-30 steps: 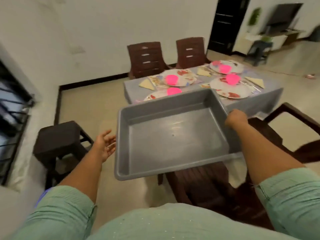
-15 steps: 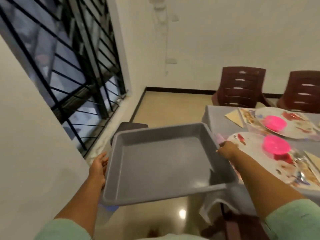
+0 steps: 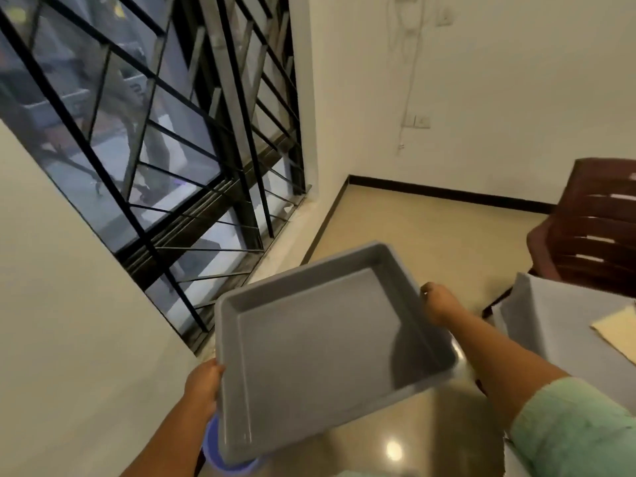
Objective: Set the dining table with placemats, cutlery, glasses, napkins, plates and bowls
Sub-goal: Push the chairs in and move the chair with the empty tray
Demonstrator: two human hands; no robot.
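Observation:
I hold an empty grey plastic tray (image 3: 320, 342) in the air in front of me, tilted down toward the lower left. My left hand (image 3: 204, 383) grips its left rim. My right hand (image 3: 438, 302) grips the far right rim. At the right edge shows a corner of the dining table (image 3: 557, 315) under a grey cloth, with a beige napkin (image 3: 617, 327) lying on it. The plates and bowls are out of view.
A barred window (image 3: 155, 139) fills the upper left, with white wall beside it. A dark brown chair (image 3: 592, 232) stands at the table's far side. A blue round object (image 3: 220, 452) peeks out under the tray. Tan floor lies beyond the tray.
My view has swung left from the set table toward the window. My left hand, free a second ago, now grips the tray's left rim. The tray moved left with me.

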